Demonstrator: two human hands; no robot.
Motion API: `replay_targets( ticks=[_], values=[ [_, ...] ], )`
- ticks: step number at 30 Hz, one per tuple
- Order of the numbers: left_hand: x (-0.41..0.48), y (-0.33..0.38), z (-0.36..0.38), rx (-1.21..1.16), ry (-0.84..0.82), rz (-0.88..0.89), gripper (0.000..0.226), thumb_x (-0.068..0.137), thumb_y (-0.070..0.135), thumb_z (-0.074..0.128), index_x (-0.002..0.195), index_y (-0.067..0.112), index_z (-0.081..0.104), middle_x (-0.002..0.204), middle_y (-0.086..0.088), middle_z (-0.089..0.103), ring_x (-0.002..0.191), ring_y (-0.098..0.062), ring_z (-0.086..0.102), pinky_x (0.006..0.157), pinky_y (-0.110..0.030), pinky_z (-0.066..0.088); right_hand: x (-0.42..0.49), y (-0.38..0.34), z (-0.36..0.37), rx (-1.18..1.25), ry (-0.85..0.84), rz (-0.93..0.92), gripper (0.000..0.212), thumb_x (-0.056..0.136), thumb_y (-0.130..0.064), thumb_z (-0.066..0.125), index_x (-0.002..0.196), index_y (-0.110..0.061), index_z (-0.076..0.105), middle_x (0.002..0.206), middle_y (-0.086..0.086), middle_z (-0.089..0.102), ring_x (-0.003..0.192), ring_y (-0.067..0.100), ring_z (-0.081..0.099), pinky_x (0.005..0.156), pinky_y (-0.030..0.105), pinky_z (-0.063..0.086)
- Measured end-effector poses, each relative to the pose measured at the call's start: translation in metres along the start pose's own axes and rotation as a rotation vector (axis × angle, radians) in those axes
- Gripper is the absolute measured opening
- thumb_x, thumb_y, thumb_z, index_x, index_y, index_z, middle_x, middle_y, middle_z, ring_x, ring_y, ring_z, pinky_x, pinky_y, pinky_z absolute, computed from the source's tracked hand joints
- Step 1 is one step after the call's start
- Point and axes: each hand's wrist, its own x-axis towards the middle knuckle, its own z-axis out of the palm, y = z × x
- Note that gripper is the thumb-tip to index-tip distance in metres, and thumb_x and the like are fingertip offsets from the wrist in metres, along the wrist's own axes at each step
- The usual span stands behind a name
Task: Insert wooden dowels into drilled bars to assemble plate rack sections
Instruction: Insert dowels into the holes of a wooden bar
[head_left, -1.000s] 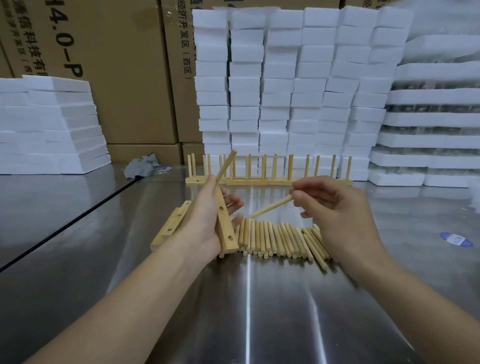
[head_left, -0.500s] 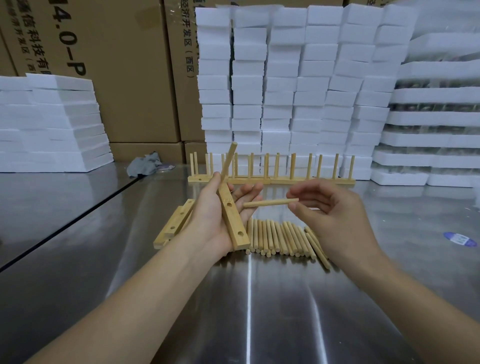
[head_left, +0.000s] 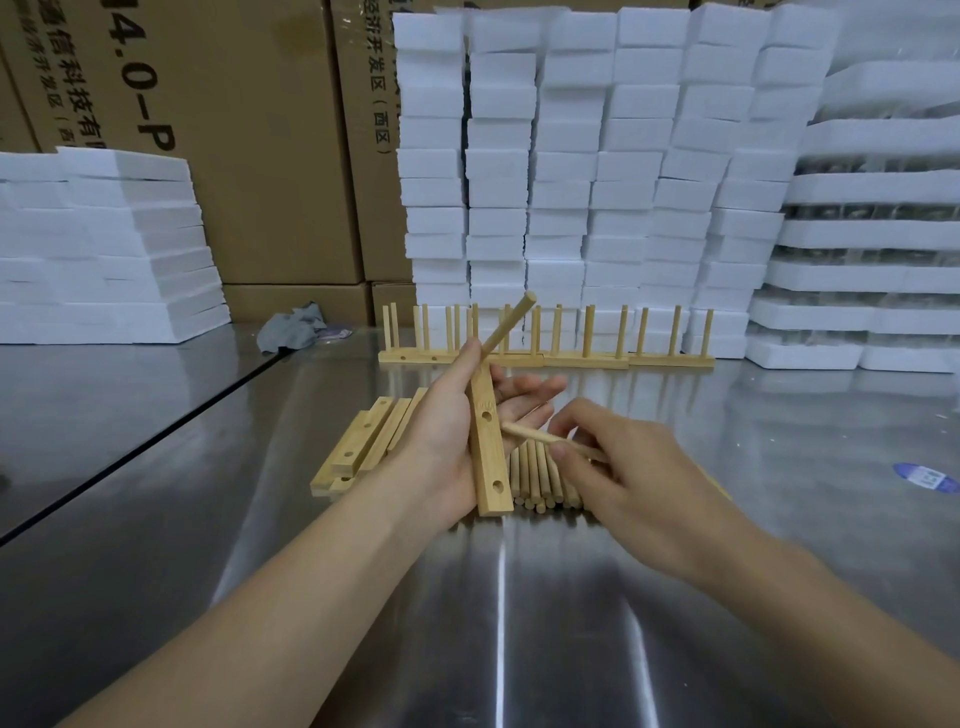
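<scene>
My left hand (head_left: 451, 431) holds a drilled wooden bar (head_left: 488, 452) on edge against its palm, thumb over the top, fingers stretched behind it. One dowel (head_left: 508, 326) stands out of the bar's far end, slanting up and right. My right hand (head_left: 623, 467) pinches a loose dowel (head_left: 524, 431) whose tip sits close to the bar's upper hole. A row of loose dowels (head_left: 540, 478) lies on the table beneath both hands.
Spare drilled bars (head_left: 363, 447) lie left of my left hand on the steel table (head_left: 498, 613). Finished rack sections (head_left: 545, 338) stand in a line behind. White foam blocks (head_left: 597, 156), cardboard boxes (head_left: 234, 130) and a grey rag (head_left: 293, 332) are at the back.
My right hand has come down and left, bringing the dowel's tip from mid-air up to the bar's side. The left hand tilted the bar a little more upright.
</scene>
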Motion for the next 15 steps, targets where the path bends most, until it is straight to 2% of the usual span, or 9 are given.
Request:
replay_targets(
  ticks=[2, 4, 6, 7, 9, 10, 12, 15],
  values=[
    [0.000, 0.001, -0.001, 0.021, -0.001, 0.011, 0.037, 0.110, 0.046, 0.052, 0.095, 0.012, 0.057, 0.089, -0.015, 0.075, 0.109, -0.037, 0.078, 0.094, -0.047, 0.064, 0.000, 0.000, -0.001, 0.059, 0.042, 0.004, 0.013, 0.106, -0.035, 0.051, 0.094, -0.038, 0.056, 0.062, -0.016, 0.061, 0.050, 0.006, 0.054, 0.047, 0.018, 0.041],
    [-0.002, 0.002, -0.001, 0.027, -0.009, 0.016, 0.036, 0.110, 0.045, 0.053, 0.096, 0.011, 0.057, 0.091, -0.016, 0.077, 0.107, -0.036, 0.079, 0.087, -0.044, 0.066, 0.001, -0.004, -0.004, 0.075, 0.106, -0.041, 0.015, 0.107, -0.035, 0.049, 0.098, -0.042, 0.058, 0.058, -0.021, 0.058, 0.050, 0.003, 0.053, 0.050, 0.014, 0.041],
    [-0.003, 0.001, -0.001, 0.034, -0.023, 0.016, 0.035, 0.110, 0.044, 0.055, 0.100, 0.011, 0.058, 0.092, -0.015, 0.078, 0.105, -0.036, 0.079, 0.079, -0.041, 0.067, 0.001, -0.009, -0.006, 0.026, 0.142, -0.118, 0.015, 0.110, -0.036, 0.051, 0.109, -0.044, 0.064, 0.068, -0.039, 0.057, 0.063, -0.010, 0.058, 0.058, 0.006, 0.041],
    [-0.003, 0.001, 0.000, 0.049, -0.035, 0.017, 0.034, 0.110, 0.044, 0.055, 0.102, 0.011, 0.058, 0.093, -0.015, 0.078, 0.105, -0.035, 0.079, 0.076, -0.039, 0.067, 0.001, -0.011, -0.007, -0.011, 0.134, -0.142, 0.017, 0.110, -0.038, 0.052, 0.115, -0.043, 0.067, 0.077, -0.045, 0.059, 0.069, -0.013, 0.058, 0.060, 0.008, 0.041],
    [-0.004, -0.001, 0.001, 0.093, -0.074, 0.029, 0.033, 0.110, 0.044, 0.055, 0.102, 0.012, 0.059, 0.096, -0.015, 0.079, 0.107, -0.034, 0.079, 0.070, -0.034, 0.067, 0.002, -0.012, -0.006, -0.063, 0.074, -0.145, 0.023, 0.109, -0.045, 0.050, 0.125, -0.048, 0.066, 0.101, -0.040, 0.067, 0.077, -0.010, 0.061, 0.064, 0.014, 0.041],
    [-0.003, -0.002, 0.002, 0.118, -0.094, 0.037, 0.034, 0.110, 0.044, 0.055, 0.101, 0.012, 0.059, 0.098, -0.014, 0.079, 0.108, -0.034, 0.078, 0.066, -0.032, 0.066, 0.002, -0.012, -0.005, -0.077, 0.043, -0.140, 0.024, 0.109, -0.048, 0.048, 0.127, -0.051, 0.064, 0.108, -0.034, 0.070, 0.082, -0.007, 0.063, 0.070, 0.021, 0.046],
    [-0.003, -0.004, 0.003, 0.164, -0.117, 0.051, 0.035, 0.109, 0.046, 0.054, 0.102, 0.012, 0.061, 0.101, -0.013, 0.079, 0.108, -0.033, 0.078, 0.064, -0.028, 0.063, 0.002, -0.012, -0.004, -0.098, 0.017, -0.130, 0.026, 0.108, -0.052, 0.045, 0.127, -0.054, 0.062, 0.112, -0.032, 0.070, 0.095, -0.003, 0.066, 0.080, 0.034, 0.054],
    [-0.002, -0.006, 0.002, 0.266, -0.107, 0.092, 0.038, 0.110, 0.047, 0.054, 0.114, 0.010, 0.063, 0.106, -0.011, 0.080, 0.094, -0.023, 0.081, 0.061, -0.024, 0.061, 0.002, -0.013, -0.004, -0.115, 0.033, -0.149, 0.027, 0.106, -0.054, 0.044, 0.125, -0.054, 0.064, 0.113, -0.040, 0.066, 0.097, -0.010, 0.063, 0.080, 0.028, 0.052]
  ],
)
